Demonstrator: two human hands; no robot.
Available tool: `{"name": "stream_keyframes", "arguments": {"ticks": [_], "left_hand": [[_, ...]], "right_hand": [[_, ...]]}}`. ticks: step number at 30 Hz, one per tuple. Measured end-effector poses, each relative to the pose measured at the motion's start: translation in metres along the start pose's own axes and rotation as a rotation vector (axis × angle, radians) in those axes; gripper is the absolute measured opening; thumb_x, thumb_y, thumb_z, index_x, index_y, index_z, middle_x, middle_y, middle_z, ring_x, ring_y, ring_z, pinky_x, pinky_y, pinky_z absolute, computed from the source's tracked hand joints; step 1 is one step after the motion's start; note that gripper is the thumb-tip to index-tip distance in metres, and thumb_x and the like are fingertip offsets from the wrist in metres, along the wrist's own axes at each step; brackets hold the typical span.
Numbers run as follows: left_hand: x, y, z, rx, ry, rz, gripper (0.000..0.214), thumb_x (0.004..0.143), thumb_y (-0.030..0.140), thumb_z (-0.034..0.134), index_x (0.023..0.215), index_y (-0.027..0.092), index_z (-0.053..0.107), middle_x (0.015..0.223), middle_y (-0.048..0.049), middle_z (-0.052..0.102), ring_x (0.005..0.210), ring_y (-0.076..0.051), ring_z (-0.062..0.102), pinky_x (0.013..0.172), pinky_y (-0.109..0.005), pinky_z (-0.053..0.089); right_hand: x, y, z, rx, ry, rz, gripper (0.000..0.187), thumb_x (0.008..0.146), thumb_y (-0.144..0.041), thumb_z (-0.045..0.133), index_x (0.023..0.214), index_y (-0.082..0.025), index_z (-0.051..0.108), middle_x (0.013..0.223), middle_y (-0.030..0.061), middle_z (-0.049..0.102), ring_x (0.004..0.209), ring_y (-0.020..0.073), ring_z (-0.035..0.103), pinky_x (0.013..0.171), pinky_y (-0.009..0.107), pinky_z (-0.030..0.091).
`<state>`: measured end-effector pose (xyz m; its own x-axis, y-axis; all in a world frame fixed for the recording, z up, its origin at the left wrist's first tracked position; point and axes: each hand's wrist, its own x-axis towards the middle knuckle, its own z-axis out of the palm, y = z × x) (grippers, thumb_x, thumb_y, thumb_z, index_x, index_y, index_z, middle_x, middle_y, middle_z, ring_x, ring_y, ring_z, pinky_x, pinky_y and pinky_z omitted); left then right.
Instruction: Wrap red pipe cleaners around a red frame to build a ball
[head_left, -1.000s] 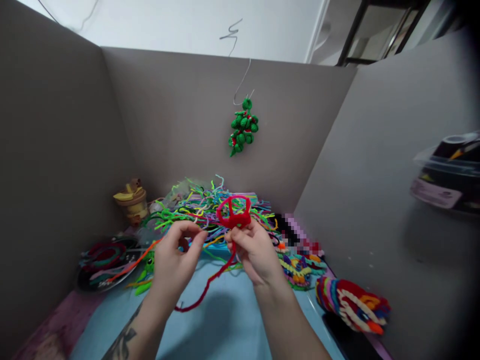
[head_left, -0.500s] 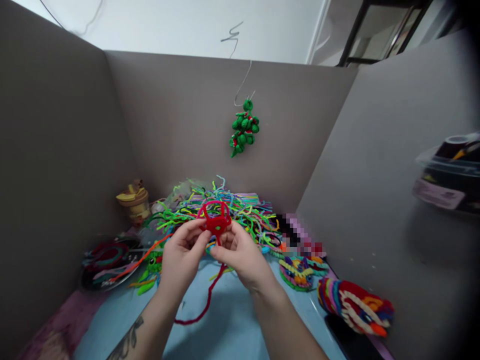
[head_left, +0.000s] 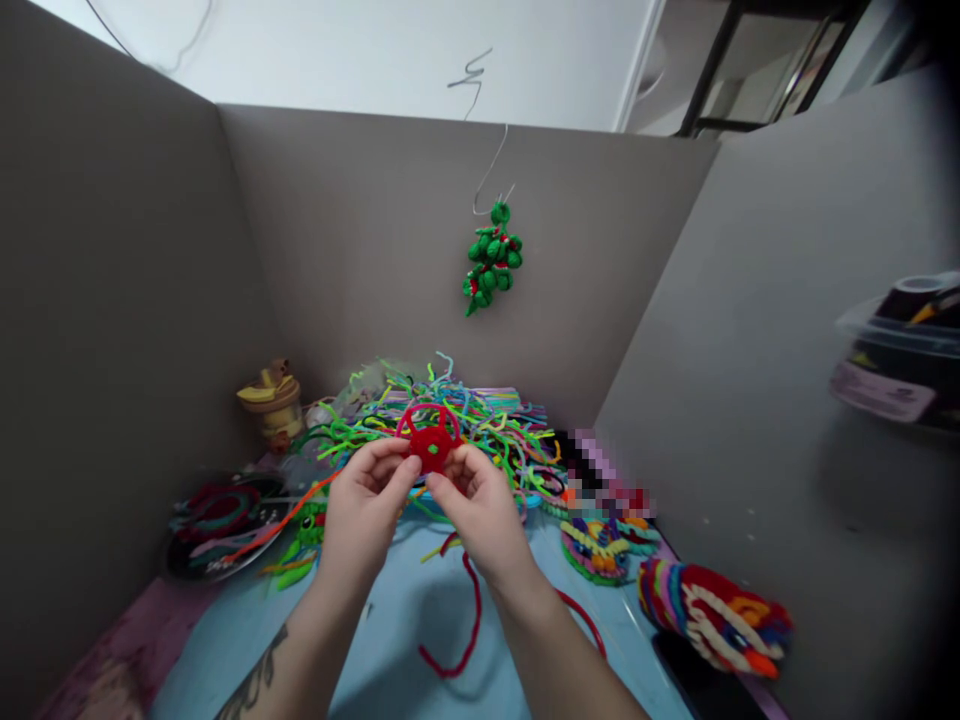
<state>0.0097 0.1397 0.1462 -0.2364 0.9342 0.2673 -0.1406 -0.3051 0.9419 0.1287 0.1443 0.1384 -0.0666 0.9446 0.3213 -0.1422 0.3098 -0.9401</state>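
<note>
My one feed is the head cam: I'm looking from the near-edge side of the counter (head_left: 412, 600), facing forward and tipped down toward its far edge. Pretty close to the left hand (head_left: 364, 510) and right hand (head_left: 484, 510), but wide enough to get the back panel (head_left: 360, 240).

The red wheel shape (head_left: 427, 440) looks fuzzy, the grey back panel (head_left: 360, 230) matt and smooth.

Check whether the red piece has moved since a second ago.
Yes: the red piece has shifted left in the view, judged against the hanging green ornament.
</note>
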Motion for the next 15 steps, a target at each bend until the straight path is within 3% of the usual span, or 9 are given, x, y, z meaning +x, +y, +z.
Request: {"name": "stream_keyframes", "arguments": {"ticks": [5,10,15], "left_hand": [[0.0019,-0.0002,-0.0001,-0.014,0.040,0.008,0.029,0.067,0.032,0.074,0.088,0.016,0.062,0.072,-0.0008,0.067,0.061,-0.011,0.061,0.054,-0.019,0.046],[0.0006,-0.0021,0.0010,0.016,0.026,0.045,0.028,0.066,0.029,0.075,0.089,0.017,0.063,0.071,0.0005,0.066,0.066,-0.012,0.062,0.062,-0.021,0.049],[-0.0011,-0.0031,0.0017,0.023,0.003,0.042,0.026,0.066,0.028,0.075,0.087,0.017,0.062,0.073,0.0004,0.067,0.068,-0.013,0.063,0.064,-0.022,0.051]], "right_hand": [[-0.0040,0.0000,0.0016,-0.140,0.128,-0.058,0.010,0.078,-0.026,0.060,0.083,-0.019,0.056,0.068,-0.0027,0.055,0.062,0.0115,0.052,0.058,0.022,0.041],[-0.0081,-0.0031,0.0019,-0.405,0.233,-0.157,0.013,0.079,-0.025,0.058,0.068,-0.019,0.055,0.062,-0.0024,0.056,0.057,0.0112,0.050,0.058,0.023,0.040],[-0.0073,-0.0027,0.0031,-0.368,0.271,-0.127,0.009,0.078,-0.026,0.058,0.075,-0.018,0.059,0.058,-0.0044,0.052,0.053,0.0100,0.045,0.053,0.022,0.037]]}}
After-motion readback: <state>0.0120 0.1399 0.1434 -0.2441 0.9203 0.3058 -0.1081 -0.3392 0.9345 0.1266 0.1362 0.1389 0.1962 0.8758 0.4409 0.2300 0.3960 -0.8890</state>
